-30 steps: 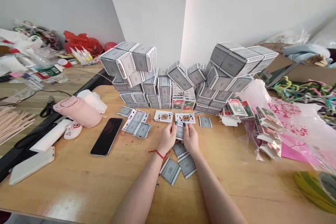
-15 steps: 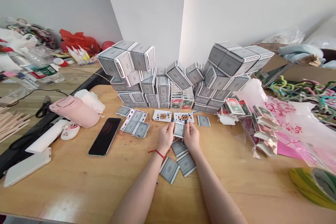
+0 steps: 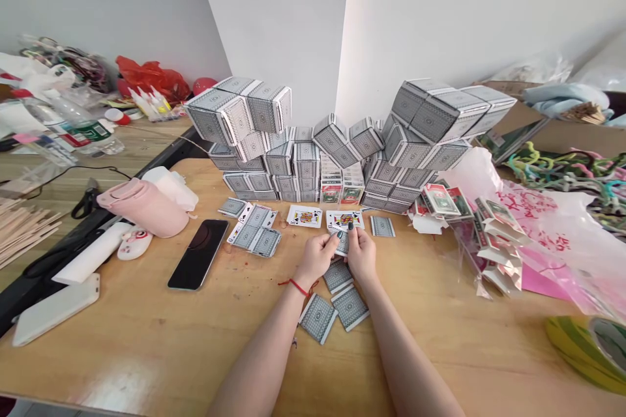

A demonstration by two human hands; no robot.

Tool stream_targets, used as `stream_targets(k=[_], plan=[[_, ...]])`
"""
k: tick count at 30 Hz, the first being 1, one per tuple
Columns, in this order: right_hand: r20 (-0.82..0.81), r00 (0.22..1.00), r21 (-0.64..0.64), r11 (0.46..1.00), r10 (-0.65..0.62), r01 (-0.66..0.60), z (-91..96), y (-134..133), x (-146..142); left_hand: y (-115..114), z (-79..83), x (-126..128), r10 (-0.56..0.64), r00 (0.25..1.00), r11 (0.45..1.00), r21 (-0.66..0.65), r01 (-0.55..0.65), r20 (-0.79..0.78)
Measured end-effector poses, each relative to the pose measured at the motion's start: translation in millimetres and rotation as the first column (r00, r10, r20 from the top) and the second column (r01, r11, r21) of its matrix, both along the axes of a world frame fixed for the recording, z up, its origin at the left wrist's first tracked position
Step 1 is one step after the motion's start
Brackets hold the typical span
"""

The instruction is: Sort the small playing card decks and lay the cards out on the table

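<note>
My left hand and my right hand meet over a small stack of grey-backed playing cards, which they hold between them and mostly hide. Just above my fingertips lies a face-up court card, and a second one lies to its left. Several loose grey-backed card packets lie on the table below my wrists. More of them are spread to the left of my hands, and a single packet lies to the right.
A tall stacked wall of grey card packs stands behind the cards. A black phone and pink bottle are at left on the wooden table. Red-and-green card boxes and a pink plastic bag are at right.
My left hand has turned inward, its fingers now reaching over the small stack. My right hand has shifted slightly right. The cards on the table have not visibly moved.
</note>
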State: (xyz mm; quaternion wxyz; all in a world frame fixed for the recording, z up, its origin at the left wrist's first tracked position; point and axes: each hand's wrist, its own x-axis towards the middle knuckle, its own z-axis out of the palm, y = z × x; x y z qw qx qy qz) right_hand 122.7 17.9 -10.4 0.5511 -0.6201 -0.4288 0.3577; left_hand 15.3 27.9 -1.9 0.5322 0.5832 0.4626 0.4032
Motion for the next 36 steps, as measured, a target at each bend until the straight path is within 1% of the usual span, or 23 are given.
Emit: stream_targets(k=[3, 6, 8, 9, 11, 12, 15, 17, 19, 21, 22, 24, 26, 27, 29, 31, 33, 36], plan=[[0.074, 0.996, 0.046, 0.998, -0.054, 0.05, -0.8, 1, 4, 1, 4.1, -6, 0.053, 0.998, 0.998, 0.025, -0.052, -0.019], [0.148, 0.974, 0.078, 0.984, -0.169, 0.159, -3.2, 1, 11, 3, 8.6, -17, 0.115, 0.99, 0.992, 0.064, -0.111, -0.076], [0.242, 0.928, 0.138, 0.957, -0.282, 0.255, -5.3, 2, 17, 5, 9.4, -25, 0.1, 0.986, 0.993, 0.074, -0.091, -0.13], [0.291, 0.903, 0.168, 0.946, -0.317, 0.278, -6.2, 3, 20, 5, 9.1, -28, 0.095, 0.981, 0.992, 0.093, -0.081, -0.168], [0.418, 0.843, 0.233, 0.937, -0.339, 0.261, -7.6, 4, 25, 7, 7.7, -32, 0.098, 0.96, 0.982, 0.181, -0.051, -0.263], [0.486, 0.805, 0.266, 0.935, -0.339, 0.234, -8.2, 5, 27, 7, 6.8, -33, 0.123, 0.943, 0.971, 0.234, -0.05, -0.308], [0.642, 0.708, 0.303, 0.946, -0.293, 0.117, -9.8, 8, 27, 9, 5.6, -34, 0.262, 0.875, 0.923, 0.369, -0.105, -0.407], [0.698, 0.678, 0.279, 0.959, -0.231, 0.039, -11.2, 8, 26, 11, 6.6, -36, 0.383, 0.81, 0.875, 0.456, -0.164, -0.445], [0.722, 0.667, 0.251, 0.968, -0.184, -0.004, -12.7, 8, 25, 13, 8.8, -39, 0.491, 0.745, 0.81, 0.553, -0.198, -0.452], [0.733, 0.66, 0.231, 0.973, -0.162, -0.017, -14.0, 7, 24, 14, 10.9, -42, 0.539, 0.719, 0.756, 0.629, -0.183, -0.438], [0.738, 0.656, 0.222, 0.975, -0.155, -0.019, -14.7, 7, 25, 15, 11.4, -42, 0.534, 0.724, 0.742, 0.653, -0.153, -0.437], [0.75, 0.646, 0.206, 0.978, -0.141, -0.027, -16.1, 7, 25, 16, 10.3, -42, 0.483, 0.742, 0.737, 0.673, -0.058, -0.464], [0.756, 0.642, 0.199, 0.979, -0.131, -0.034, -17.5, 8, 26, 17, 6.3, -40, 0.426, 0.735, 0.749, 0.661, 0.04, -0.528], [0.754, 0.643, 0.2, 0.979, -0.131, -0.035, -18.1, 8, 26, 18, 3.5, -39, 0.406, 0.719, 0.76, 0.645, 0.077, -0.564], [0.744, 0.653, 0.21, 0.977, -0.14, -0.03, -18.9, 9, 27, 20, -2.3, -38, 0.404, 0.682, 0.783, 0.616, 0.086, -0.609], [0.729, 0.666, 0.225, 0.974, -0.158, -0.016, -19.1, 9, 27, 21, -6.7, -40, 0.393, 0.668, 0.793, 0.6, 0.102, -0.632], [0.713, 0.679, 0.238, 0.971, -0.175, 0.0, -18.9, 9, 27, 22, -8.8, -42, 0.389, 0.671, 0.793, 0.6, 0.106, -0.632], [0.691, 0.7, 0.245, 0.969, -0.181, 0.009, -19.1, 9, 27, 22, -9.3, -44, 0.392, 0.695, 0.79, 0.608, 0.082, -0.603]])
